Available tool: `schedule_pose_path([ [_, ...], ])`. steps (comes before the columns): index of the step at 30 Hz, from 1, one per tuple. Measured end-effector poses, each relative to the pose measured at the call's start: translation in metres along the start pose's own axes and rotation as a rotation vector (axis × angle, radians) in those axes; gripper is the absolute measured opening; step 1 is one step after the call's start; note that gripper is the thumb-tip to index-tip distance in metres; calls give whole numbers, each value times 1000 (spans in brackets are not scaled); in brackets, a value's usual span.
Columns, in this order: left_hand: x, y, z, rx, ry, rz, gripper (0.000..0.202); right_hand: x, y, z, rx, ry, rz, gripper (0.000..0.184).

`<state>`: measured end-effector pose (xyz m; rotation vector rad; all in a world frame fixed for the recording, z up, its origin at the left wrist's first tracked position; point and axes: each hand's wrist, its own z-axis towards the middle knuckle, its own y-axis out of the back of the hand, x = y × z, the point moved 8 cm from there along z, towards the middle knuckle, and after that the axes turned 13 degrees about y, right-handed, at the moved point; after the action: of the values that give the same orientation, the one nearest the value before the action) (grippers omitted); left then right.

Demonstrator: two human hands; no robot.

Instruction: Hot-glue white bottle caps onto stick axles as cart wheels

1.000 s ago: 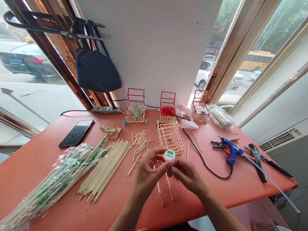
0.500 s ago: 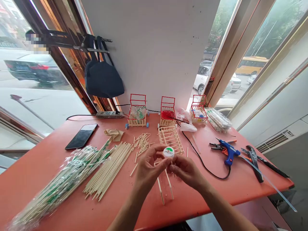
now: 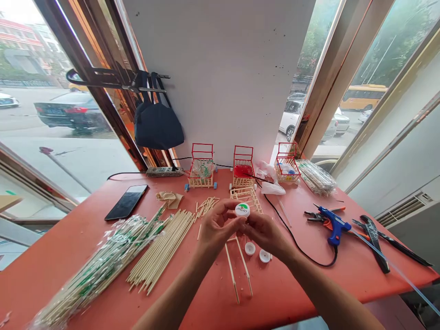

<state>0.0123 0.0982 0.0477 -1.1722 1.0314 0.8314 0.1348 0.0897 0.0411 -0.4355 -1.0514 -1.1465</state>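
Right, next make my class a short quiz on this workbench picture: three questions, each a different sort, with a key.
1. True or false: the blue glue gun lies to the right of the right hand.
2. The left hand holds: (a) pliers; (b) a white cap; (c) a phone.
3. How many red-handled carts stand along the back of the table?

Key: 1. True. 2. b. 3. Three.

My spot's basically a small street-side craft workshop: hot glue gun [image 3: 333, 223], pliers [image 3: 313, 216] and loose wooden sticks [image 3: 161, 250] on a red table [image 3: 210, 302], with a dark sedan [image 3: 74, 111] and yellow bus [image 3: 365, 97] outside the windows [image 3: 388, 57] lol
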Motion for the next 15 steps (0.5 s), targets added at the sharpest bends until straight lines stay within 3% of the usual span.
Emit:
schedule_pose_path([
  [8,2,9,22,24,34,-3,33,-10,7,16,-20,13,-69,41],
  [15,3,12,17,19,41,-31,26,-15,6,11,-27,1,-106,41],
])
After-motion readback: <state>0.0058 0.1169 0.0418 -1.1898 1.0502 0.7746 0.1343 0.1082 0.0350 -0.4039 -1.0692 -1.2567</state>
